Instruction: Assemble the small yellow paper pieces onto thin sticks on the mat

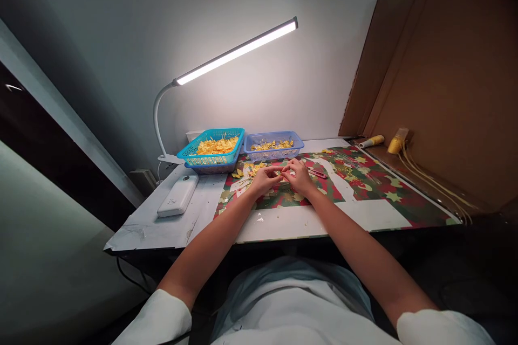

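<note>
Left hand (265, 180) and right hand (298, 177) working close over mat (366, 190), fingers pinching narrow; cannot tell what they're holding. Yellow bits (256, 168) lying just beyond left hand, others filling teal basket (214, 160). Seemingly fine fingertip shaping; next move probably calling for steady pinch.

Short white sleeves (159, 315), bare forearms (216, 226)

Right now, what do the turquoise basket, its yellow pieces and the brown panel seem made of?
Turquoise basket: probably smooth plastic, judging by its moulded-looking lattice walls. Yellow pieces: perhaps paper or plastic, given their thin, flake-like look; finish unclear. Brown panel: likely matte cardboard, with straight creases.
</note>
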A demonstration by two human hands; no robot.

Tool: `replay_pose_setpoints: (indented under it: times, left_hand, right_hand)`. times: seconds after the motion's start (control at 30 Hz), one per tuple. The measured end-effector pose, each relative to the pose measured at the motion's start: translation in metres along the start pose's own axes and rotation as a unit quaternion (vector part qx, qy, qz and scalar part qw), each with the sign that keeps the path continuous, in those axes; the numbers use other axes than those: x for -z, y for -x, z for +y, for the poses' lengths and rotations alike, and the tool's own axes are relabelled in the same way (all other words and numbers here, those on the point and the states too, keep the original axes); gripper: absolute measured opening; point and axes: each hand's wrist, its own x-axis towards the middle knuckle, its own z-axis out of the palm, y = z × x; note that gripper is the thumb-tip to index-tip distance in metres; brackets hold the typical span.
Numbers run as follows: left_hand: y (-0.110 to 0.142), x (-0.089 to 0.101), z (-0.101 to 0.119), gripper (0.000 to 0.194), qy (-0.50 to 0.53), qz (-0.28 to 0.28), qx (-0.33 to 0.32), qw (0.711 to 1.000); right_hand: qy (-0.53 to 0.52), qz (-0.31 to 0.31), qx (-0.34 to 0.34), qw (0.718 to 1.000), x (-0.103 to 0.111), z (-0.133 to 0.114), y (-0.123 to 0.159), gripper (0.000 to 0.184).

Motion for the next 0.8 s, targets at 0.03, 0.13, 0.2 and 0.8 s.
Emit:
replay_pose_setpoints:
  times: [0.03,0.13,0.2,0.8]
  left_hand:
    - [0.000,0.000,0.000,0.050,0.001,-0.003,0.004,1.000]
    - [0.000,0.001,0.001,0.052,-0.004,-0.007,0.022,1.000]
    - [0.000,0.001,0.001,0.053,-0.008,-0.008,0.031,0.999]
    - [-0.002,0.000,-0.001,0.048,0.035,0.002,-0.010,0.999]
  right_hand:
    - [0.008,0.003,0.004,1.000,0.000,-0.001,0.000,0.009]
    - [0.020,0.023,0.010,0.999,0.000,-0.003,-0.001,0.010]
    - [0.016,0.036,0.006,0.999,0.001,-0.004,-0.001,0.011]
    - [-0.045,0.037,-0.010,0.998,0.006,0.000,-0.001,0.007]
